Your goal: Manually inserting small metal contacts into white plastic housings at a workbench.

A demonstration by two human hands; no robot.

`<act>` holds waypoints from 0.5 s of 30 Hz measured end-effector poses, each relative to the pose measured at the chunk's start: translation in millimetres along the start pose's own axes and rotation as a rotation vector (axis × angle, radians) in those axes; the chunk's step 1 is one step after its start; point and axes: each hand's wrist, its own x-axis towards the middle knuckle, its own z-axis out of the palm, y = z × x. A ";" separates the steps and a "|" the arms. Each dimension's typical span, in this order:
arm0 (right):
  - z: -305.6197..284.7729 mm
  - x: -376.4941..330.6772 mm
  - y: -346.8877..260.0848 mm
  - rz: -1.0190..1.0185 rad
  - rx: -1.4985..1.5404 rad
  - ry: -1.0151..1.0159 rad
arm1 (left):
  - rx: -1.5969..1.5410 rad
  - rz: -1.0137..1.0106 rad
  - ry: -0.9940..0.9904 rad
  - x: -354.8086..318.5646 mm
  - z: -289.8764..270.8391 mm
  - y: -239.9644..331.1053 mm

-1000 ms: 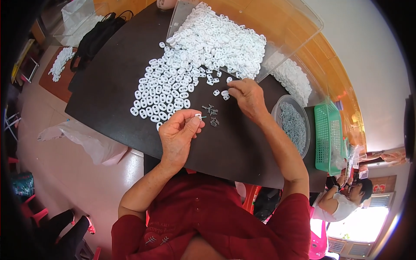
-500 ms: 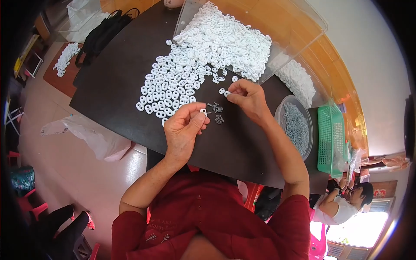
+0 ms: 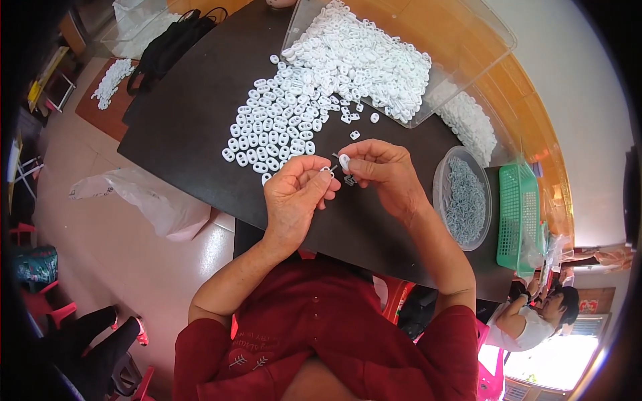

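My left hand [image 3: 291, 200] pinches a small white plastic piece [image 3: 326, 170] between thumb and forefinger, and a thin metal screw sticks out of it toward the right. Close beside it, my right hand [image 3: 391, 177] grips a white oval piece [image 3: 344, 161] at its fingertips. The two pieces are nearly together, but a small gap seems to remain. A few loose screws [image 3: 349, 180] lie on the dark table below my right fingers, partly hidden by them. Many white two-hole oval pieces [image 3: 271, 127] are spread beyond my left hand.
A tipped clear bin [image 3: 481, 50] spills a heap of white pieces [image 3: 374, 60] onto the table [image 3: 180, 120]. At the right stand a round tub [image 3: 438, 200] of screws and a green basket [image 3: 518, 220]. Another person [image 3: 528, 321] sits at the far right.
My right hand has drawn back from the small pieces on the table toward my left hand, bringing a white oval piece with it. The whole view has shifted slightly.
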 end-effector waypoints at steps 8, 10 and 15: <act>5.8 -2.0 2.6 -0.057 -0.051 0.004 | 0.056 -0.017 0.005 -3.9 1.3 3.1; 6.8 -2.0 4.2 -0.093 -0.075 0.008 | 0.067 -0.024 0.012 -4.4 1.2 3.7; 8.6 -2.0 4.4 -0.105 -0.106 0.029 | 0.084 -0.036 0.020 -5.5 1.0 3.4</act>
